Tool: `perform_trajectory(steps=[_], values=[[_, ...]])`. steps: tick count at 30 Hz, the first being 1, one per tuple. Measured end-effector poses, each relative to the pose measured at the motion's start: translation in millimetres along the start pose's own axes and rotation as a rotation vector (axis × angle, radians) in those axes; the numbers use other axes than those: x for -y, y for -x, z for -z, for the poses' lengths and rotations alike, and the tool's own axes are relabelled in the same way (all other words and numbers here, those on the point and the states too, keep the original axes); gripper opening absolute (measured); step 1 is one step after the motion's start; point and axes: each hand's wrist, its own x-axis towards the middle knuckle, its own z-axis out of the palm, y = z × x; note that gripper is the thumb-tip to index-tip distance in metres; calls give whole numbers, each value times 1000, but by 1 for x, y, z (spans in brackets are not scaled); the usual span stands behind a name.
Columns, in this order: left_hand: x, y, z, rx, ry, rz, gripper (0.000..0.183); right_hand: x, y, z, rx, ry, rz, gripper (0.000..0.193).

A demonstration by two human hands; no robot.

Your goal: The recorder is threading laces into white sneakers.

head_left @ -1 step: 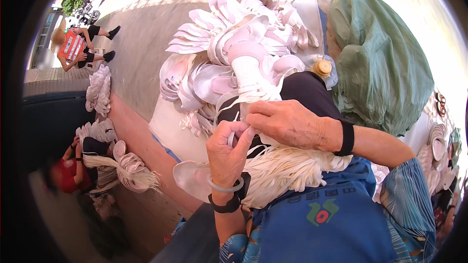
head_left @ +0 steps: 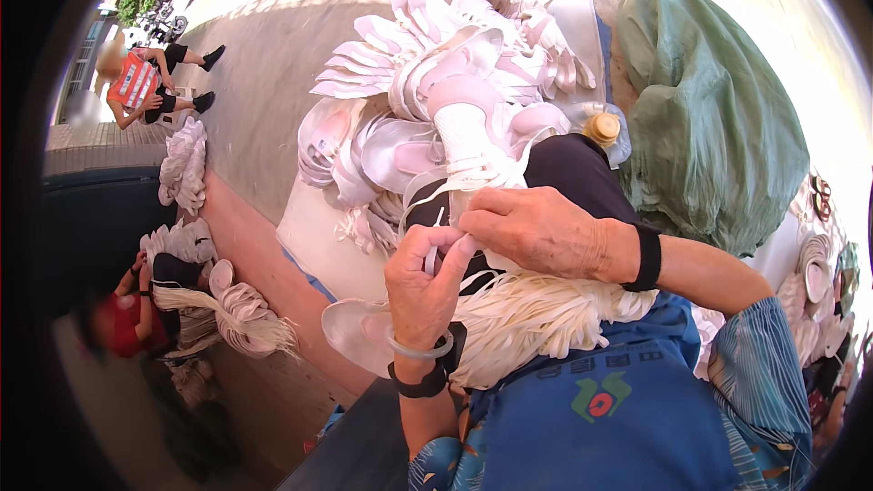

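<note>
A white shoe upper (head_left: 468, 141) lies across my dark-trousered knee (head_left: 568, 168), with white shoelace strands running from it toward my fingers. My left hand (head_left: 426, 277) is closed, thumb and fingers pinched on a white shoelace (head_left: 433, 255). Fingertip to fingertip with it, my right hand (head_left: 546, 232) is also pinched, on the lace as far as I can see; the exact grip is hidden behind the fingers. A thick bundle of loose white laces (head_left: 546, 318) rests on my lap over the blue apron (head_left: 618, 427). Beside my left wrist is a pale shoe piece (head_left: 356, 336).
A large heap of white and pale pink shoe uppers (head_left: 427, 64) lies ahead. Right of it are a yellow-capped bottle (head_left: 602, 129) and a big green sack (head_left: 709, 118). At left, a person in red (head_left: 136, 318) and one in an orange vest (head_left: 136, 82) sit near more shoe pieces.
</note>
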Motion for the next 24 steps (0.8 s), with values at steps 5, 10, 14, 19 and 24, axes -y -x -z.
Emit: perform_trajectory(steps=[5, 10, 14, 19, 24], values=[[17, 3, 1, -139, 242, 61, 18, -1, 3, -5, 141, -28, -80, 14], [38, 1, -3, -199, 177, -5, 23, 7, -5, 3, 446, -94, -136, 11], [49, -4, -4, -133, 161, -19, 16, 11, -2, -1, 507, -34, -32, 10], [48, -10, -4, -135, 112, -34, 11, 8, -10, -12, 189, -25, -273, 10], [53, -14, -2, -141, 60, -84, 14, 7, -18, -21, 28, -77, -384, 6]])
